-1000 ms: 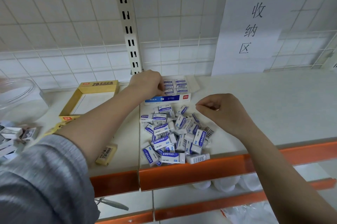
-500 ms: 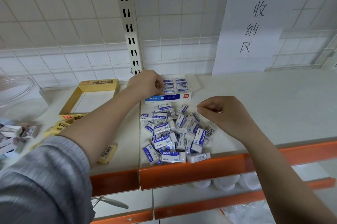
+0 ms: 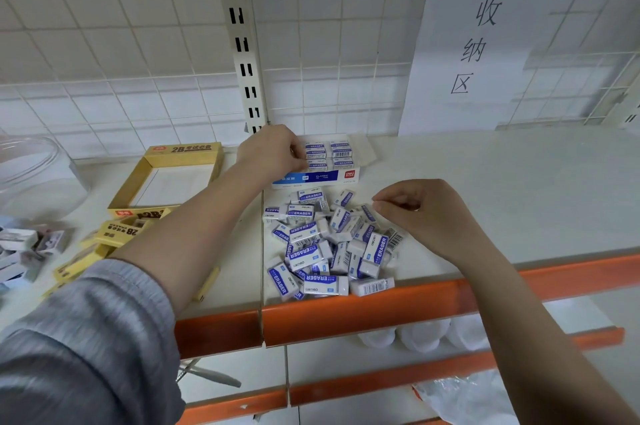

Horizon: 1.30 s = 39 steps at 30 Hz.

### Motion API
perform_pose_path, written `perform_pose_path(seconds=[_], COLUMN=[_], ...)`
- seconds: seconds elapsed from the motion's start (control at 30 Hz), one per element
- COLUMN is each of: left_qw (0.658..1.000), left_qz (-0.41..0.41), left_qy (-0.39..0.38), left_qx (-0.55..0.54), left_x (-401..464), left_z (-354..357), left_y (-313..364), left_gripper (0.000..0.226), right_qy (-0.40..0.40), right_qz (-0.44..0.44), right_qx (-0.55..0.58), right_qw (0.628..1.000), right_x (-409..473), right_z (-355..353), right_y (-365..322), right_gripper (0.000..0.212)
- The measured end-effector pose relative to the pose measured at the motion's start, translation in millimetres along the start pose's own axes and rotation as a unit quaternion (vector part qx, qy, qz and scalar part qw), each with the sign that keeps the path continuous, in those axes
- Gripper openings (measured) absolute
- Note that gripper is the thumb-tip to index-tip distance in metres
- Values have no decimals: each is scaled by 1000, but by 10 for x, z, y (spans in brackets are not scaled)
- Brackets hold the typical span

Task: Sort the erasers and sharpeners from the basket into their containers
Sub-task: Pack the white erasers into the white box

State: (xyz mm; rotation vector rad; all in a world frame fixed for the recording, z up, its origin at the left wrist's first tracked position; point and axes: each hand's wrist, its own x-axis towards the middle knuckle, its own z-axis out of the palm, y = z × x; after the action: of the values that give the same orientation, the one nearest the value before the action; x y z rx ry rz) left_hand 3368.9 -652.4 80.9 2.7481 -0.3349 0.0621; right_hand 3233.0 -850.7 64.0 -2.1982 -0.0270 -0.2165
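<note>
So the left hand (image 3: 273, 151) was up at the back of the shelf (image 3: 502, 189), fingers curled down into the white and blue box (image 3: 317, 177). It looked like it was tucking an eraser into the left side of the rows already in there, but the knuckles covered the fingertips, so I couldn't tell whether an eraser was actually pinched or just being nudged flat. The packed erasers (image 3: 329, 154) sat neat, labels up, which I'd guess was the whole point: lined up they fit, tossed in they wouldn't.

The right hand (image 3: 426, 213) hovered just over the right edge of the loose pile of erasers (image 3: 325, 244), fingers loosely curled with thumb near forefinger, and nothing visible between them. My read was that it was parked there ready to grab the next one, so the two hands could take turns.

The pile sat right in front of the box, near the orange front edge (image 3: 363, 307), which kept the reach short. Plenty of erasers were left loose, so the job looked well short of done.

Off to the left, an open yellow box (image 3: 180, 154) stood empty inside, with yellow erasers (image 3: 117, 234) scattered in front of it, presumably a separate sort. There was also a clear tub (image 3: 38, 178) at the far left. I didn't spot a basket in view.
</note>
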Motion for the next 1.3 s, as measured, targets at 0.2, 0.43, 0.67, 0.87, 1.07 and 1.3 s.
perform_pose_path(seconds=[0.2,0.43,0.67,0.87,1.07,1.3], left_qw=[995,989,985,981,978,980], left_qz=[21,18,8,4,10,29], left_qy=[57,69,44,40,25,-65], left_qx=[-76,-131,-169,-188,-208,-188], left_x=[-153,-530,-848,-1049,-1214,-1300], left_z=[-86,-205,-161,-144,-161,-203], left_y=[-38,-80,-125,-135,-118,-44], left_gripper=[12,14,13,13,12,19], right_qy=[-73,-209,-263,-225,-84,-60], right_qz=[-47,-120,-142,-162,-133,-84], right_qx=[-50,-155,-174,-121,-20,42], right_qw=[995,958,938,953,987,994], right_x=[-43,73,211,213,141,113], right_z=[-137,-110,-75,-19,-33,-24], right_y=[-85,-163,-245,-209,-236,-203], right_gripper=[18,30,26,14,14,32])
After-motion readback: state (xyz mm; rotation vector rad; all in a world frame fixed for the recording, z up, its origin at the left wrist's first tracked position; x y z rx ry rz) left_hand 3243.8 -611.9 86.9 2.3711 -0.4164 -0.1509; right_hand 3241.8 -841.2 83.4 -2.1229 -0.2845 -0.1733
